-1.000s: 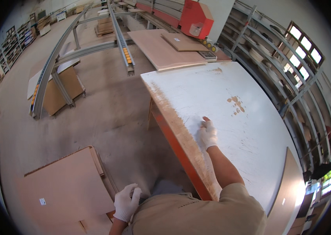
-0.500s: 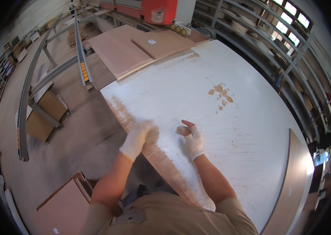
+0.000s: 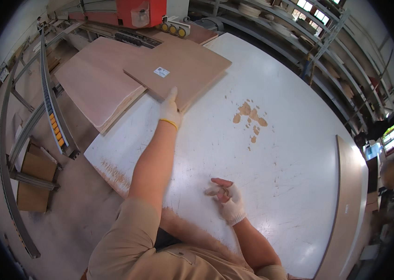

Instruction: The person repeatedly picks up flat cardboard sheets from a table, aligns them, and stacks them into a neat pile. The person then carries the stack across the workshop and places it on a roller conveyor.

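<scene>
In the upper middle of the frame, the left hand (image 3: pixel 170 108) in a white glove reaches far forward with fingers stretched flat, resting on the near edge of a brown board (image 3: pixel 183 70). Whether the fingers curl under that edge cannot be told. The board lies tilted across the far corner of the white table (image 3: pixel 299 154), with a small white label (image 3: pixel 161 72) on its top face, up and left of the hand. It overlaps a larger brown sheet (image 3: pixel 94 79) that spreads toward the upper left.

Low in the centre, the right hand (image 3: pixel 225 198), also gloved with bare fingertips, rests on the table with fingers loosely spread, holding nothing. It is well apart from the board, near the person's body.

Between the two hands, toward the right, a patch of brown chips (image 3: pixel 249 119) marks the white surface. A red machine (image 3: pixel 136 11) stands at the top edge behind the board. A long narrow panel (image 3: pixel 348 205) lies along the table's right side.
</scene>
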### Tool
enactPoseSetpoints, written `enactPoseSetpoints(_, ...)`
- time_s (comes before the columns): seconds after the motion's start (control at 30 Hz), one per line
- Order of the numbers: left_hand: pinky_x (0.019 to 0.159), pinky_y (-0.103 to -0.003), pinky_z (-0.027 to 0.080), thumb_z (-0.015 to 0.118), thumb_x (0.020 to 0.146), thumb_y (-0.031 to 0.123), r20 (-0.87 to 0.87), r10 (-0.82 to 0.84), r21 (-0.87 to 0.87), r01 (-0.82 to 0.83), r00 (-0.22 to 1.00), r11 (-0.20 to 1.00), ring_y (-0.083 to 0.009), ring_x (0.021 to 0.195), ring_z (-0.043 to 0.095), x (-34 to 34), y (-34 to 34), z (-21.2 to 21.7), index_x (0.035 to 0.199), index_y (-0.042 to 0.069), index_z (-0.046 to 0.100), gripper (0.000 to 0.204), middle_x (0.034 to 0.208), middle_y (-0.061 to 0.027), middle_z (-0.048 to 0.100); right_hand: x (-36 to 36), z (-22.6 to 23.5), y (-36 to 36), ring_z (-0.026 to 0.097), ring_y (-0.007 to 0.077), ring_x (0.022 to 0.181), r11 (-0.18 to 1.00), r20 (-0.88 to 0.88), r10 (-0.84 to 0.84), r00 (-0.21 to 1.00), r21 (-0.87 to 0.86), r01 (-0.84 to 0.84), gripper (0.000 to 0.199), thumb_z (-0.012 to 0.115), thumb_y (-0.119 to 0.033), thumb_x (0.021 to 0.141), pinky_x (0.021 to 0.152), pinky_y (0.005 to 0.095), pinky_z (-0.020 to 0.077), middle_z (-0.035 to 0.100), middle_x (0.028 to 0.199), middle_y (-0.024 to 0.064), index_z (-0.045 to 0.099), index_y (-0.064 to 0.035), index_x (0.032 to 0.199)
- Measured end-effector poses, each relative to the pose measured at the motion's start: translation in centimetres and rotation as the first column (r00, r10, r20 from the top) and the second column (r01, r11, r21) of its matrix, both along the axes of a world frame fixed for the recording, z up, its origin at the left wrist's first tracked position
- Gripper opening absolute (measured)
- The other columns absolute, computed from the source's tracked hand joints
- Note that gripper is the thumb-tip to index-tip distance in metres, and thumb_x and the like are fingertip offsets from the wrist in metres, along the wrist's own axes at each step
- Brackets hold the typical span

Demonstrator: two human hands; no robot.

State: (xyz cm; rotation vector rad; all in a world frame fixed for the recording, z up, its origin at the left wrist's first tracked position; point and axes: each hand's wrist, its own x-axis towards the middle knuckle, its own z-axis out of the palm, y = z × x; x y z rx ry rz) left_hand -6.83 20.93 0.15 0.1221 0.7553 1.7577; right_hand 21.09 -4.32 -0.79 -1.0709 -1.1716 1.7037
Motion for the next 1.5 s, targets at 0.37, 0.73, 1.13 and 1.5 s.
enactPoseSetpoints(0.37,0.099,-0.039,0.055,0.070,0.102,0.022,-0.585,0.040,0.030,-0.028,0.810,0.999,-0.0252,0.116,0.067,6.4,-15.3,-2.6,0.132,-0.007,0.064,0.042,0.127,-0.0161,0.071,2.2,5.5,18.1,0.062,0.0384,0.132,0.648,0.578,-0.626,0.523,0.759,-0.063,0.051,0.064,-0.005,0.095,0.109,0.0412,0.0523,0.061,0.145,0.0175,0.056,-0.0024,0.145)
enactPoseSetpoints(0.73,0.087,-0.036,0.059,0.075,0.095,0.010,-0.169,-0.202,-0.216,0.164,0.965,0.963,-0.0197,0.107,0.072,9.9,-38.7,3.0,0.132,0.003,0.069,0.038,0.119,-0.0066,0.075,0.7,4.7,26.1,0.063,0.0198,0.113,0.985,0.790,-0.023,0.613,0.123,-0.122,0.051,0.056,-0.034,0.106,0.098,0.0368,0.0529,0.067,0.134,0.0108,0.060,-0.0007,0.145)
enactPoseSetpoints(1.13,0.089,-0.033,0.056,0.081,0.092,0.016,-0.474,0.403,-0.162,-0.528,0.783,0.834,-0.0152,0.103,0.067,11.3,-64.4,3.2,0.139,-0.001,0.062,0.053,0.120,-0.0043,0.071,-17.1,13.8,2.4,0.053,0.0169,0.086,0.839,0.409,0.215,0.887,0.388,-0.382,0.057,0.046,-0.044,0.114,0.079,0.0391,0.0498,0.066,0.088,0.0063,0.070,0.0071,0.111)
enactPoseSetpoints(1.5,0.088,-0.035,0.057,0.070,0.092,0.010,-0.341,0.907,-0.071,-0.969,0.246,0.236,-0.0187,0.102,0.069,19.4,-81.3,-4.0,0.132,-0.003,0.064,0.043,0.118,-0.0090,0.072,-26.6,11.3,-23.0,0.039,0.0168,0.074,0.377,0.401,0.649,0.647,0.569,-0.731,0.060,0.051,-0.049,0.114,0.067,0.0395,0.0380,0.042,0.073,0.0037,0.051,0.0011,0.079)
